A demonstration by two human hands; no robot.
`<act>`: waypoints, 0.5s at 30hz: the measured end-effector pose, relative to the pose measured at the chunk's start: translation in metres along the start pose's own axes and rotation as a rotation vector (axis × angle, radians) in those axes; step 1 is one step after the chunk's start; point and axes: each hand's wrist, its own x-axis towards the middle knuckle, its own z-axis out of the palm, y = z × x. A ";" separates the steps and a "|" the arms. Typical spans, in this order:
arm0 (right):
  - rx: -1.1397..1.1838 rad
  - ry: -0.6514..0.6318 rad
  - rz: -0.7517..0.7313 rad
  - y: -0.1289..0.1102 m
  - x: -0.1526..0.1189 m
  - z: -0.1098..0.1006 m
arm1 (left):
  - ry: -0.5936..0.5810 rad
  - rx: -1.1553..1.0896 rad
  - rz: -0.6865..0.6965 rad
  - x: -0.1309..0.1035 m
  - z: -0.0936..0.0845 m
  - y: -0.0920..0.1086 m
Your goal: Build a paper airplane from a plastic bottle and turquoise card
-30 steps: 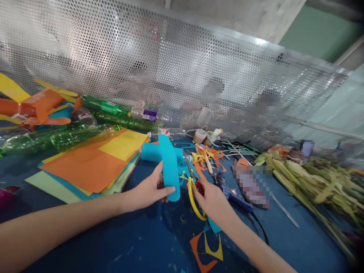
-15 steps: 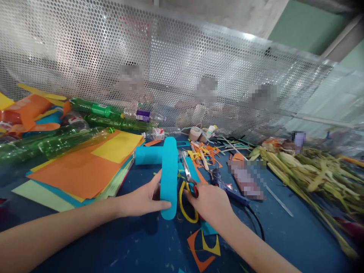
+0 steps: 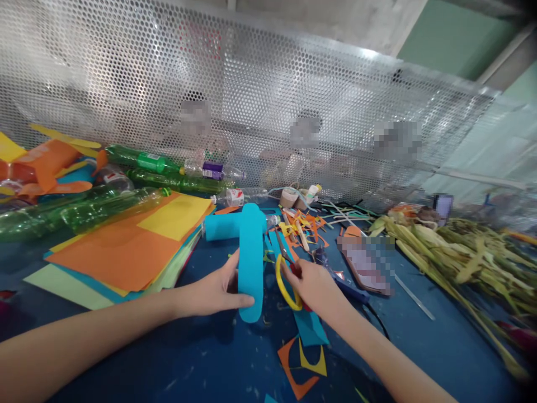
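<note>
My left hand (image 3: pixel 218 288) pinches the lower part of a long blue paper strip (image 3: pixel 250 257) with rounded ends, thumb in front, other fingers behind it. Behind the strip's upper part lies a bottle wrapped in blue paper (image 3: pixel 220 226), its clear neck showing on the right. My right hand (image 3: pixel 312 282) is closed on scissors with a yellow and a red handle (image 3: pixel 289 294). Their blades point up and away, over blue paper scraps, to the right of the strip. The strip and the scissors are apart.
Stacked coloured paper (image 3: pixel 117 252) lies left, with green bottles (image 3: pixel 113 210) behind. Orange and yellow scraps (image 3: pixel 300 366) lie near the front. A blue glue gun (image 3: pixel 350 288), a blurred phone-like object (image 3: pixel 364 266) and dry husks (image 3: pixel 453 263) are on the right. Mesh (image 3: pixel 260 101) stands behind.
My right hand has moved slightly right with the scissors, away from the strip. The wrapped bottle's clear neck shows more. My left hand keeps its hold, nearly still.
</note>
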 end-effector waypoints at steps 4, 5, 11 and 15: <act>0.560 -0.160 0.122 0.009 0.011 0.005 | -0.004 -0.043 0.019 0.001 -0.002 -0.002; 0.675 -0.184 0.154 0.009 0.013 0.009 | -0.006 -0.052 0.026 0.002 -0.002 -0.001; 1.040 -0.042 0.083 -0.002 0.016 0.021 | -0.031 -0.072 0.023 0.002 -0.003 0.001; 0.947 -0.011 -0.218 -0.016 -0.001 0.012 | -0.051 0.062 0.030 0.001 -0.002 -0.001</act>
